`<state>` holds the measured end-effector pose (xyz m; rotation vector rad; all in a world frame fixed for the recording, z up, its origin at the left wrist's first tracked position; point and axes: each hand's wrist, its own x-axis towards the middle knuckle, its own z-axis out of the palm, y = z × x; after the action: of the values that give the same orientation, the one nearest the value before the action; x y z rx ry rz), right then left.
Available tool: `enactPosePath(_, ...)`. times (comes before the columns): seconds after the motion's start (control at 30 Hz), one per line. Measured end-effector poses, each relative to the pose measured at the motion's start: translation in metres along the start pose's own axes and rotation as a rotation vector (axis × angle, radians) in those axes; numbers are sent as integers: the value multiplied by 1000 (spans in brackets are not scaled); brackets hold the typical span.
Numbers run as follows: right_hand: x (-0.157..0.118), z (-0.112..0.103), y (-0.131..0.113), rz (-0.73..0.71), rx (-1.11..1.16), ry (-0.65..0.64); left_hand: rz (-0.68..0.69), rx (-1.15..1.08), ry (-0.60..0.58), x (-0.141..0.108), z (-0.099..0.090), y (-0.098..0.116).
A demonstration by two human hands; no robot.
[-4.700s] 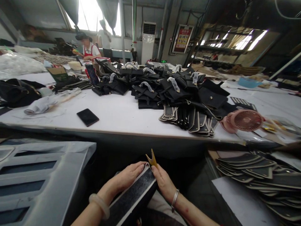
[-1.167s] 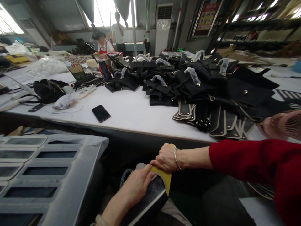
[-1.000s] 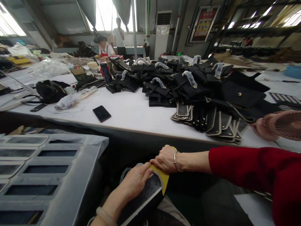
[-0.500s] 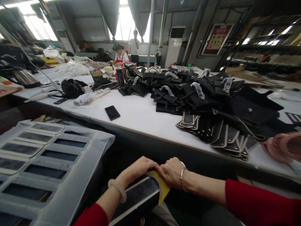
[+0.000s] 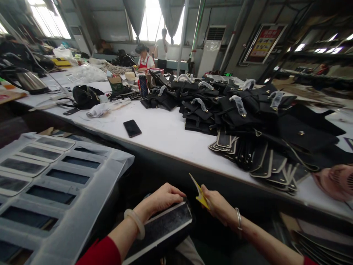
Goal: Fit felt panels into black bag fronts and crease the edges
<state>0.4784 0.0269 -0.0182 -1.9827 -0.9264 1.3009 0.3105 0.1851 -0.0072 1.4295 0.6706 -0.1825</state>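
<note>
A dark panel with pale edges [image 5: 168, 224] lies slanted low in the middle of the view. My left hand [image 5: 162, 198] rests along its upper edge with the fingers bent over it; the fingertips are partly hidden. To the right, my right hand [image 5: 216, 204] pinches a bent yellow piece [image 5: 202, 197], held apart from the panel's end. Several pale-edged dark panels [image 5: 41, 152] lie on a grey sheet with rectangular openings [image 5: 91, 184] at the left.
Across the white table [image 5: 165, 136] lie a black phone [image 5: 132, 128], piled black bags [image 5: 237, 106] and stacked straps [image 5: 264, 162]. A pink fan [image 5: 335, 182] stands right. Two people [image 5: 145, 60] are at the back.
The yellow piece has come away from the panel's end and moved right and up with my right hand. My hands are now apart. The camera view has shifted slightly.
</note>
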Motion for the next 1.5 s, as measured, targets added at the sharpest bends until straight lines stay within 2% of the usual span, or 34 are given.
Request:
enactPosePath(0.17, 4, 6, -16, 11, 380, -198, -20, -19, -12, -3, 2, 5)
enactPosePath(0.27, 11, 20, -19, -24, 452, -223, -20, -49, -38, -3, 3, 8)
enactPosePath(0.4, 21, 33, -16, -119, 423, -136, -34, -63, -49, 0, 3, 6)
enactPosePath(0.53, 22, 33, -15, -243, 345, -77, -33, -37, -40, 7, 2, -3)
enactPosePath(0.7, 18, 36, -16, -351, 269, -5, 37, 54, -31, 10, 0, -10)
enactPosePath(0.8, 15, 43, -12, -367, 239, 65, 76, 132, -9, 9, 2, -9)
enactPosePath(0.97, 9, 62, 0, -298, 194, 234, 139, 225, 41, -2, 4, -7)
enactPosePath(1.07, 5, 70, 4, -282, 161, 305, 183, 215, 112, -23, -8, -5)
enactPosePath(1.13, 3, 71, 5, -286, 144, 319, 204, 184, 213, -47, -25, -7)
enactPosePath(1.2, 3, 69, 6, -288, 131, 308, 207, 139, 369, -79, -42, -14)
enactPosePath(1.27, 5, 66, 8, -288, 105, 280, 189, 71, 556, -116, -52, -30)
enactPosePath(1.37, 10, 62, 15, -290, 58, 246, 126, -67, 773, -161, -43, -70)
enactPosePath(1.43, 13, 62, 20, -283, 47, 259, 95, -188, 798, -175, -24, -102)
enactPosePath(1.5, 16, 63, 25, -265, 35, 300, 137, -399, 755, -174, -3, -129)
